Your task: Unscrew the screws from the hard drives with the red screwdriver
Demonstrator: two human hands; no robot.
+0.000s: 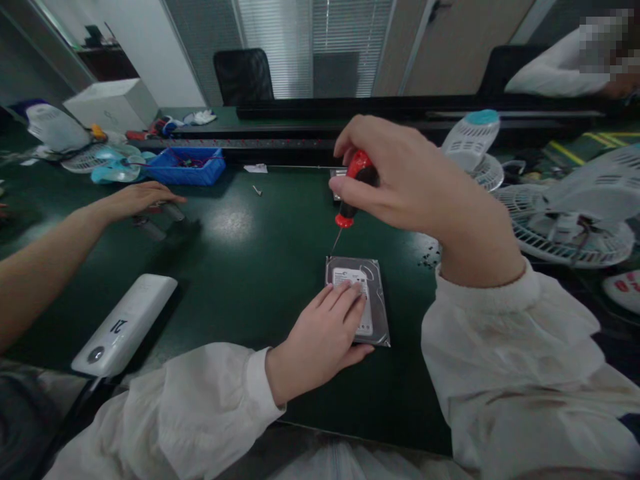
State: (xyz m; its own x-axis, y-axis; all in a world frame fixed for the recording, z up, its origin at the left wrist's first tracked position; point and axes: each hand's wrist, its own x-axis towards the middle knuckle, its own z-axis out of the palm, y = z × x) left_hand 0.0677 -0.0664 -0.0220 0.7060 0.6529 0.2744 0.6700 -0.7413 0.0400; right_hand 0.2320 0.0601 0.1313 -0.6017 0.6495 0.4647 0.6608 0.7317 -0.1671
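Note:
A silver hard drive (381, 303) with a white label lies on the green table. Across its top my left hand (327, 327) rests flat, fingers stretched over the label and the thumb at the near edge. My right hand (400, 180) is closed around the red and black handle of a screwdriver (345, 219). The screwdriver stands tilted, its thin tip at the drive's far left corner. Whether the tip sits in a screw is too small to tell. Behind the screwdriver, another metal-edged item (336, 193) is partly hidden by my right hand.
At left, another person's hand (143, 199) is over grey metal parts. A white power bank (125, 327) lies nearer me. Further back are a blue bin (187, 167) and a loose screw (257, 191). Small dark screws (429, 257) and white fans (565, 227) lie at right.

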